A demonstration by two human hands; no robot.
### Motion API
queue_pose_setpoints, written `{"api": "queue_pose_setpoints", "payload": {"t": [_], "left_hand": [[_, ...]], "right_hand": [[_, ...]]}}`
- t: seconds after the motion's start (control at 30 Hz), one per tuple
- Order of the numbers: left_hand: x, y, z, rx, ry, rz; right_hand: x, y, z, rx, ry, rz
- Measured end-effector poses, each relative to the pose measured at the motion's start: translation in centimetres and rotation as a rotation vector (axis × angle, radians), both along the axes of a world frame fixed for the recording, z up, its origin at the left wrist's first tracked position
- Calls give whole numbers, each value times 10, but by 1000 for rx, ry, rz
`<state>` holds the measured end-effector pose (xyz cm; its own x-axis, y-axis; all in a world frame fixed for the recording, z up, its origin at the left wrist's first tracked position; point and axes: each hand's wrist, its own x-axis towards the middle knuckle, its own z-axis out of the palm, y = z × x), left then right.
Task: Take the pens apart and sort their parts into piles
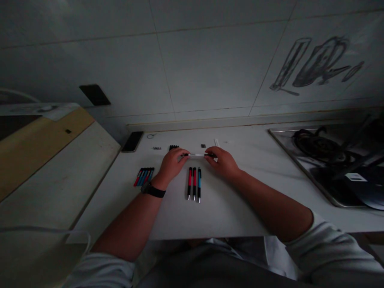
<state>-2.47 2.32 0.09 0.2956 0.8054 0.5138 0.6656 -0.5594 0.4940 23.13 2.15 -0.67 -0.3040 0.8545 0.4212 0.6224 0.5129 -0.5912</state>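
My left hand (173, 163) and my right hand (221, 161) face each other over the counter, fingers pinched. Between them runs a thin white pen refill (197, 155), held level, with a dark piece at each end by the fingertips. Whether the dark pieces are separate parts I cannot tell. Just below lie two red-and-black pens (189, 183) and one blue-and-black pen (199, 185), side by side. Left of my left wrist is a row of several red and blue pen barrels (144, 177). Several black pen parts (174, 147) sit behind my left hand, with small springs (157, 148) farther left.
Small black pieces (203, 146) and white sticks (217, 142) lie toward the back of the white counter (234, 216). A phone (133, 141) rests at the back left, near a ring (150, 136). A gas stove (327, 160) occupies the right side; a pale cabinet-like box (60, 172) stands left.
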Motion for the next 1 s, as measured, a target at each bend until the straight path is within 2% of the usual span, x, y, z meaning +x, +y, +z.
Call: {"api": "queue_pose_setpoints", "payload": {"t": [0.17, 0.53, 0.77, 1.0], "left_hand": [[-7, 4, 0, 12, -88, 31], [-12, 10, -10, -75, -202, 33], [-11, 10, -7, -63, -170, 4], [-12, 11, -7, -67, -165, 9]], "right_hand": [[4, 9, -3, -84, 25, -62], [5, 11, -7, -198, 171, -25], [5, 11, -6, -210, 159, -7], [2, 12, -13, -172, 231, -41]]}}
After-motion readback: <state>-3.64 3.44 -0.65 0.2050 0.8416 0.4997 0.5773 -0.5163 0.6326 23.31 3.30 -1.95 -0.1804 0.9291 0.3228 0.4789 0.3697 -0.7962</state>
